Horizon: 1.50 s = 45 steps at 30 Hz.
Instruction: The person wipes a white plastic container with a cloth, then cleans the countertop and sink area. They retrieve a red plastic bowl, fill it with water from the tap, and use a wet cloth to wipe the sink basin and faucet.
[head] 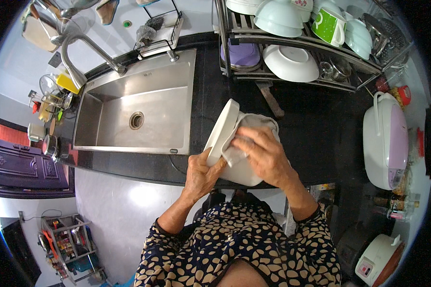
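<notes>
Over the front of the black counter, my left hand grips a white dish by its rim. The dish is tilted, its long edge slanting up to the right. My right hand presses a pale cloth against the dish, and its fingers are slightly blurred. Cloth and fingers hide much of the dish. A white surface shows below the cloth; whether it belongs to the same dish I cannot tell.
To the left is a steel sink with a curved faucet. Behind the hands stands a metal dish rack with bowls and a green mug; a knife lies before it. A rice cooker stands right.
</notes>
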Each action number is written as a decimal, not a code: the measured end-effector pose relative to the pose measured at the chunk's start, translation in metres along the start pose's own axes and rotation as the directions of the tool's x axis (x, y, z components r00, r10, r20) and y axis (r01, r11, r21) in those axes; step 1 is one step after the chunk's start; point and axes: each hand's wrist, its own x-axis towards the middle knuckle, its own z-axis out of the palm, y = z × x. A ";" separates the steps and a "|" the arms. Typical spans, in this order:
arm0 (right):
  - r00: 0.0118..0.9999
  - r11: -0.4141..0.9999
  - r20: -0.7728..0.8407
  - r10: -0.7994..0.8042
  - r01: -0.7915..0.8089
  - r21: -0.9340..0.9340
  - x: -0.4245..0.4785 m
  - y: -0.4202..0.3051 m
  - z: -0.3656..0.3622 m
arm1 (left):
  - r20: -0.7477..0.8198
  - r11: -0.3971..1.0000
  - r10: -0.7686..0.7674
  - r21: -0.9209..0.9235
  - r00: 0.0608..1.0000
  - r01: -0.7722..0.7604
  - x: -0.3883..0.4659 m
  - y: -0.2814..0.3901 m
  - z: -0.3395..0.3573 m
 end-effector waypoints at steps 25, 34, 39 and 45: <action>0.978 0.995 -0.208 0.025 -0.005 0.096 -0.009 -0.002 -0.022 | 0.012 0.901 0.351 0.268 0.936 -0.341 -0.017 0.021 0.039; 0.841 0.698 -0.006 0.541 -0.445 0.560 0.013 0.042 -0.036 | 0.110 0.815 0.463 0.337 0.879 -0.472 -0.032 0.024 0.050; 0.863 0.761 -0.049 0.503 -0.416 0.498 -0.005 0.023 -0.045 | 0.155 0.793 0.485 0.336 0.860 -0.508 -0.035 0.023 0.050; 0.906 0.828 -0.101 0.412 -0.326 0.456 -0.054 0.006 -0.070 | 0.344 0.732 0.485 0.343 0.804 -0.588 -0.043 0.027 0.051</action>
